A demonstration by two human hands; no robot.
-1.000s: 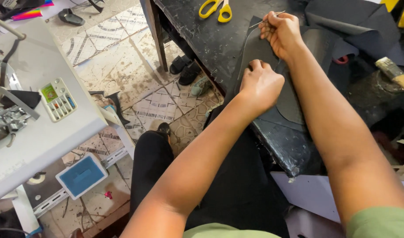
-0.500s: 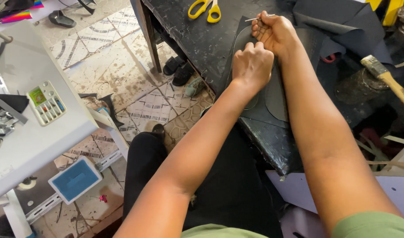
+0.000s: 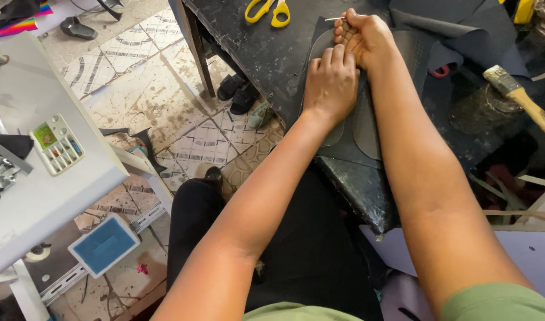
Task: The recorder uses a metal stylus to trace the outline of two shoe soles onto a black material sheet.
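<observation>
On the black worktable (image 3: 266, 56) lies a dark sole-shaped piece of material (image 3: 367, 128) on a larger dark sheet. My left hand (image 3: 330, 83) presses flat on that piece, fingers together and pointing away from me. Right beside it and touching it, my right hand (image 3: 364, 37) is closed around a thin metal tool (image 3: 338, 18), whose tip sticks out to the left at the piece's far end. What the tip touches is hidden by my fingers.
Yellow-handled scissors (image 3: 266, 12) lie at the table's far side. A wooden-handled brush (image 3: 522, 98) rests to the right. On the left stands a white sewing-machine table (image 3: 41, 196) with a button panel (image 3: 57, 144). Shoes (image 3: 237, 95) sit on the tiled floor under the worktable.
My left hand has slid forward along the dark piece until it meets my right hand. The view has shifted slightly; my right hand stays at the piece's far end.
</observation>
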